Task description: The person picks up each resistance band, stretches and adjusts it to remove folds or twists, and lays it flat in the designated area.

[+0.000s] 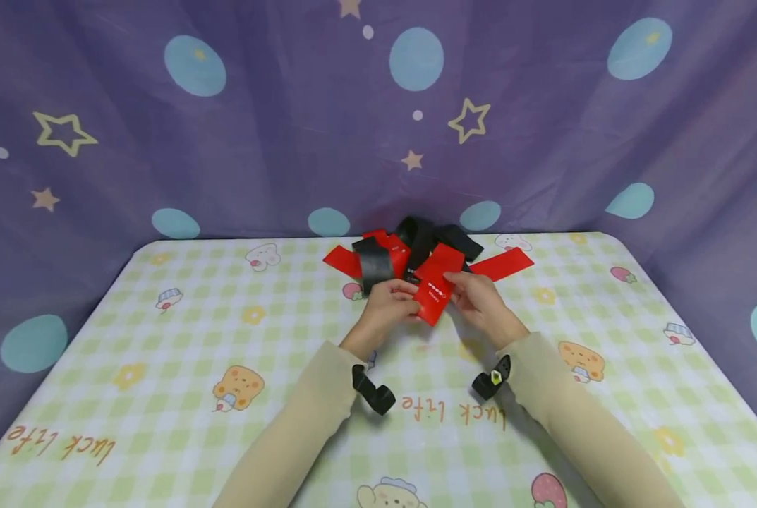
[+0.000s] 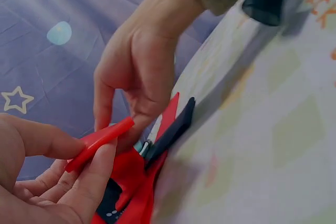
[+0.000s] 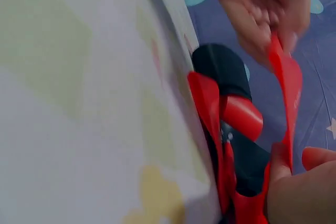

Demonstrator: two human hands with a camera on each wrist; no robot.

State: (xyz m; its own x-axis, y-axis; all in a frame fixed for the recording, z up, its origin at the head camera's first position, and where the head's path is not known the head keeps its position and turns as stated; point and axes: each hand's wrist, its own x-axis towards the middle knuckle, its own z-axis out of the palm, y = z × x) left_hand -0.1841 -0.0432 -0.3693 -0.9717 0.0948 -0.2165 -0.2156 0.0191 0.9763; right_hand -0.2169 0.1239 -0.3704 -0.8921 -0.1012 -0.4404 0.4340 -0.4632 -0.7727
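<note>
A flat red resistance band (image 1: 437, 286) with white print is held up between both hands in the head view. My left hand (image 1: 386, 309) pinches its near left edge between thumb and fingers. On the band's right edge, my right hand (image 1: 480, 302) grips it between thumb and forefinger. The left wrist view shows the band edge-on in the left fingertips. In the right wrist view the band (image 3: 291, 90) stretches from the left hand down to the right thumb. Right behind the hands lies a heap of red and black bands (image 1: 376, 262), partly hidden by the held one.
One red band (image 1: 504, 264) sticks out of the heap to the right, and a black band (image 1: 459, 242) lies at its back. The checked tablecloth (image 1: 276, 367) covers the table, whose far edge meets a purple curtain (image 1: 353, 141) just behind the heap.
</note>
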